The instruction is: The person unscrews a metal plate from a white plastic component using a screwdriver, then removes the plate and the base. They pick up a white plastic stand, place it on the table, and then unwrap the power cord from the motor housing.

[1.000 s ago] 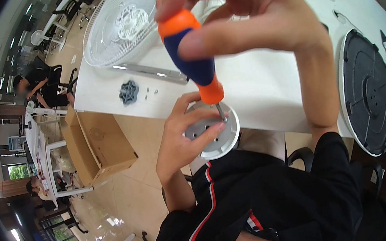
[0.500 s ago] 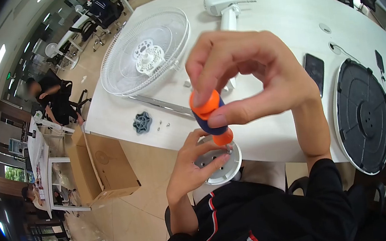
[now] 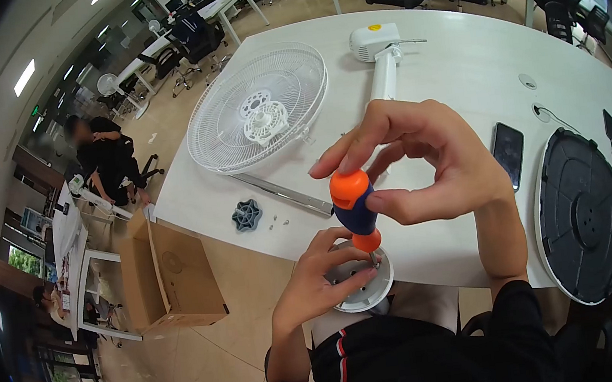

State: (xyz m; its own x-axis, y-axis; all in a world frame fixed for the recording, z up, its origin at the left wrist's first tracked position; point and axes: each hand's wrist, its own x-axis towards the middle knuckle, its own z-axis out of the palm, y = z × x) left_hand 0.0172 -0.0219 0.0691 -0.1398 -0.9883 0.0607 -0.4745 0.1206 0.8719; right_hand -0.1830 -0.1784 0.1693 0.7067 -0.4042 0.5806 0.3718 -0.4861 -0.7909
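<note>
My right hand (image 3: 435,161) has its thumb and fingertips around the top of a screwdriver (image 3: 355,214) with an orange and blue handle. The screwdriver stands nearly upright, its shaft down at the right part of a round white plastic piece (image 3: 372,293) with holes. My left hand (image 3: 304,291) grips that piece, its fingers lying across the face and close to the screwdriver's tip. Whether a screw sits under the tip is too small to tell. The round piece is held above my lap at the table's front edge.
On the white table (image 3: 471,247) lie a fan grille (image 3: 219,125), a metal pole (image 3: 284,193), a grey knob (image 3: 247,215), small screws (image 3: 274,226), a white fan head (image 3: 376,42), a phone (image 3: 509,155) and a black round base (image 3: 580,212). A cardboard box (image 3: 188,280) stands left; a person (image 3: 106,161) sits beyond.
My view has tilted up, so everything sits lower in it. The right hand's fingers have shifted on the screwdriver handle, the forefinger now straighter. The left hand keeps its hold.
</note>
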